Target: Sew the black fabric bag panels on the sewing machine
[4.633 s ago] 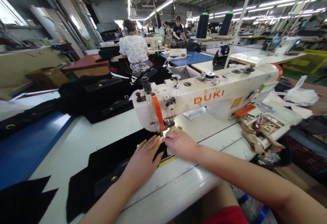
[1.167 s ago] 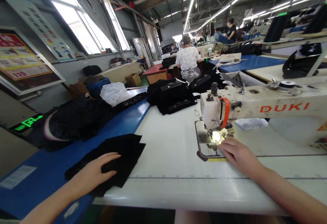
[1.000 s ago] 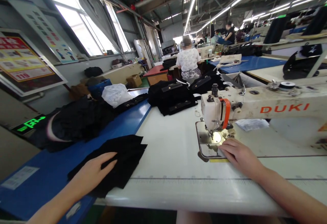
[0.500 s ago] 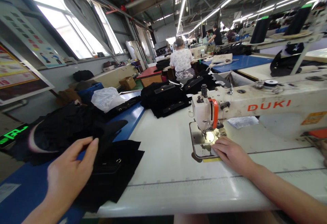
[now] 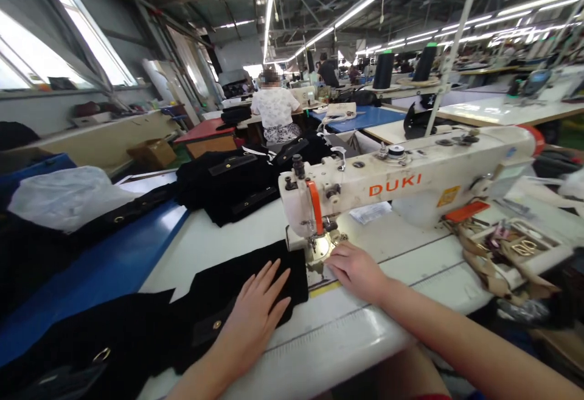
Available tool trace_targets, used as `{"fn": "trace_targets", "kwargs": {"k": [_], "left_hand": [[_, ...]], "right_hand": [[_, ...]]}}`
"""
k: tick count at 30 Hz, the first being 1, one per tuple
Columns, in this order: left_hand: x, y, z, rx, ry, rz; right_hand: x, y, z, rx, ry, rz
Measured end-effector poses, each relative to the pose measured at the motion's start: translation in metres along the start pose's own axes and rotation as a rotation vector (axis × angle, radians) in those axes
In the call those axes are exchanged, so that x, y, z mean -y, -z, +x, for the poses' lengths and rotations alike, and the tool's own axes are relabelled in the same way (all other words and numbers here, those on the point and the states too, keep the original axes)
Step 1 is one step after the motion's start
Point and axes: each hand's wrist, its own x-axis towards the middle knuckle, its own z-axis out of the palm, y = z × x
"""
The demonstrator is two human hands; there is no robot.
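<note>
A black fabric piece [image 5: 214,284] with a dark strap and a gold-coloured stud lies left of the sewing machine [image 5: 392,184], its right end beside the needle plate. My left hand [image 5: 255,308] rests flat on this fabric, fingers outstretched. My right hand [image 5: 356,269] is at the right side of the lit needle plate [image 5: 320,248], its fingertips pressed together. Whatever is between those fingertips, if anything, is hidden. More black fabric [image 5: 86,342] with a metal ring spreads toward the lower left.
Behind the machine lie more black pieces [image 5: 228,184] with straps. A white plastic bag [image 5: 68,196] sits on the left. On the right, a parts tray [image 5: 542,248] holds metal rings beside tan straps [image 5: 483,260]. A person [image 5: 276,108] sits farther back.
My left hand has moved right, from raised and pinching to flat on black fabric brought beside the needle plate. The view has turned right; my right hand stays by the plate.
</note>
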Motion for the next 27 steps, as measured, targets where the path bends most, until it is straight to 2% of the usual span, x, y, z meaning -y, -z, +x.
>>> {"fn": "trace_targets", "kwargs": {"k": [3, 6, 9, 13, 18, 21, 24, 27], "left_hand": [[0.003, -0.008, 0.003, -0.014, -0.03, 0.064], [0.0, -0.018, 0.004, -0.071, -0.046, 0.09], [-0.006, -0.024, 0.007, -0.1, -0.052, 0.093], [-0.013, -0.023, 0.015, -0.086, -0.037, 0.095], [-0.013, -0.026, 0.022, -0.081, 0.003, 0.088], [-0.009, -0.029, 0.022, -0.091, 0.0, 0.076], [-0.007, -0.028, 0.02, -0.154, -0.012, 0.031], [-0.017, -0.019, 0.017, -0.244, -0.006, -0.167]], "right_hand": [[-0.014, 0.01, 0.0, -0.072, -0.066, -0.042], [-0.044, 0.032, -0.001, -0.097, -0.255, -0.153], [-0.079, 0.055, -0.003, -0.043, -0.485, -0.279], [-0.105, 0.063, -0.002, 0.005, -0.588, -0.336], [-0.106, 0.057, 0.0, 0.029, -0.661, -0.358], [-0.105, 0.061, 0.001, 0.021, -0.669, -0.346], [-0.1, 0.071, 0.0, -0.002, -0.657, -0.331], [-0.081, 0.077, -0.005, -0.024, -0.613, -0.293]]}}
